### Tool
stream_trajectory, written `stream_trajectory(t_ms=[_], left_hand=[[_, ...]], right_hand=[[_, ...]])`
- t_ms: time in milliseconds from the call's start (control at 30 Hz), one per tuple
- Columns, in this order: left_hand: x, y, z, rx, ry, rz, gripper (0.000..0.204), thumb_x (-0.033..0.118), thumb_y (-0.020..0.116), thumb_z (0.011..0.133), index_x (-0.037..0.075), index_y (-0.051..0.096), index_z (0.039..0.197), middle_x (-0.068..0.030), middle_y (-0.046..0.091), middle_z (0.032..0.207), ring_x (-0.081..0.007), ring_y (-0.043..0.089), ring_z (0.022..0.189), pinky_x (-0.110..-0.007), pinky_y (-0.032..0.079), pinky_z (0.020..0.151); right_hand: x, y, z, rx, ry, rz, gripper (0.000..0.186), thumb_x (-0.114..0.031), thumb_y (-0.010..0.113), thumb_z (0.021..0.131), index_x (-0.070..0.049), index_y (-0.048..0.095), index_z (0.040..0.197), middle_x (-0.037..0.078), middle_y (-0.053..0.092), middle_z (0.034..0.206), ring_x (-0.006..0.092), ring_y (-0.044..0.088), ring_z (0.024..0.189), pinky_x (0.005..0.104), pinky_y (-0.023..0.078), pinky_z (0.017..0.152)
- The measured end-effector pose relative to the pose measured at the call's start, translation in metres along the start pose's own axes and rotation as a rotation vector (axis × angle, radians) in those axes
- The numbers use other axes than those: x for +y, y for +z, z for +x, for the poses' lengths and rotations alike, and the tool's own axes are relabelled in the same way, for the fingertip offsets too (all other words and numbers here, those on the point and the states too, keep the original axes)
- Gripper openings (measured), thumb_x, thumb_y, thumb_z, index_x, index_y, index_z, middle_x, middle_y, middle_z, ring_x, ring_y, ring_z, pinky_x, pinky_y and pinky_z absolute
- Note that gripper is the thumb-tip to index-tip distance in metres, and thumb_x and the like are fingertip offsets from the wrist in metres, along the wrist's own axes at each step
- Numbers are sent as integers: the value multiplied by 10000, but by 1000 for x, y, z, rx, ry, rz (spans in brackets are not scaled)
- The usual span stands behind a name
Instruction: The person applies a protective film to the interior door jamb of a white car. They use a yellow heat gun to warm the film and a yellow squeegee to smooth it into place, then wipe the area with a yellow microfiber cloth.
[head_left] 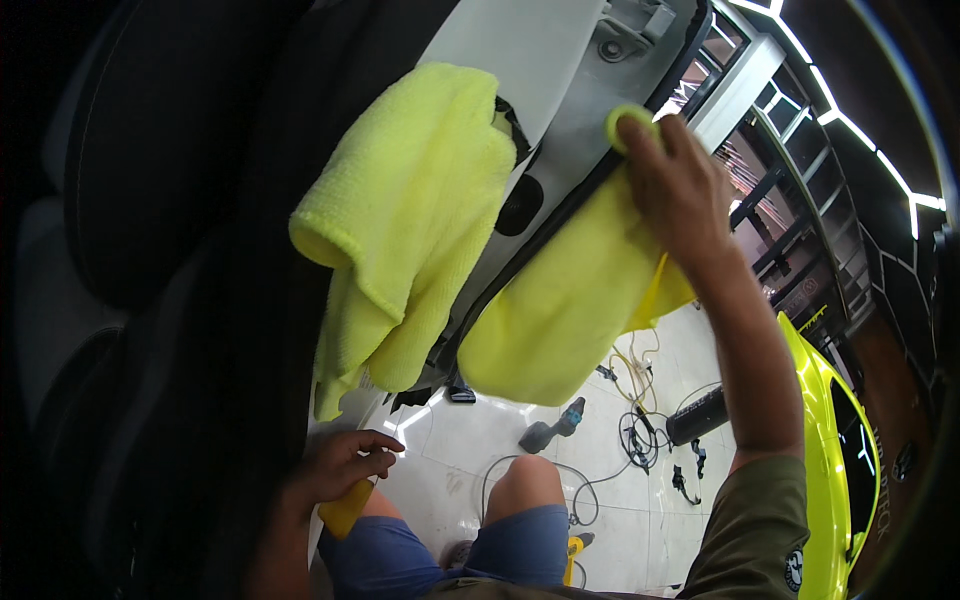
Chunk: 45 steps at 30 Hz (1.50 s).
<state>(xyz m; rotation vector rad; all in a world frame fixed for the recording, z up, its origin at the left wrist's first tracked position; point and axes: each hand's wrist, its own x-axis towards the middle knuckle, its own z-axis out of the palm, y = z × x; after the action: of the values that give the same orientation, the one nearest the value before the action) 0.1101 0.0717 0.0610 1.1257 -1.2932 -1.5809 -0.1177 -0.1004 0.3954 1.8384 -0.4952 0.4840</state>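
My right hand (672, 185) grips a yellow-green microfiber cloth (560, 320) near its top, along the dark edge of a pale car body opening (515, 45). A second cloth (400, 220) of the same colour is draped over the pale panel to its left. Low at the left, below that cloth, my left hand (335, 465) holds a flat yellow object (345, 508), probably a plastic tool, partly hidden by the fingers. My knees, in blue shorts, show below.
A black seat (170, 170) fills the left. On the tiled floor (460, 470) lie hoses (640, 440), a black cylinder (698, 413) and a grey tool (550, 425). A bright yellow-green car (815, 420) stands at the right, with a ladder-like metal frame (820, 190) above it.
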Motion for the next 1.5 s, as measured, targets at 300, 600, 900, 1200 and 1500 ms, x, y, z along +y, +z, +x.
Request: stream_trajectory(t_ms=[300,600,900,1200,1500], left_hand=[[-6,-6,-3,-25,64,-25,299,211,593,955,9,627,1173,-61,644,887,-112,615,830,-267,488,773],[0,1,0,7,20,27,271,186,577,953,22,640,1160,-53,635,894,-126,613,829,-287,497,786],[-3,-3,-1,-18,31,34,298,211,624,934,19,632,1161,-67,651,943,-132,629,812,-277,516,756],[-8,-5,-2,11,43,33,281,197,618,933,22,648,1152,-64,653,912,-130,638,819,-282,527,754],[-2,1,1,6,-19,126,285,201,597,946,56,647,1187,-43,635,864,-119,600,836,-267,476,790]], right_hand=[[-104,35,-70,-97,-45,350,396,-111,619,744,-224,573,1121,68,481,873,223,547,746,351,464,558],[-54,27,-46,80,15,204,365,-119,639,732,-213,590,1081,39,462,784,215,534,659,344,433,503],[-168,53,-114,-187,-120,453,377,-207,619,760,-258,584,1132,60,479,867,205,524,748,333,454,568],[-77,29,-48,60,62,261,383,-115,642,707,-215,600,1074,29,477,766,239,555,637,372,436,522],[-137,42,-97,-188,-69,430,385,-138,618,756,-260,556,1117,48,488,841,212,560,716,343,465,550]])
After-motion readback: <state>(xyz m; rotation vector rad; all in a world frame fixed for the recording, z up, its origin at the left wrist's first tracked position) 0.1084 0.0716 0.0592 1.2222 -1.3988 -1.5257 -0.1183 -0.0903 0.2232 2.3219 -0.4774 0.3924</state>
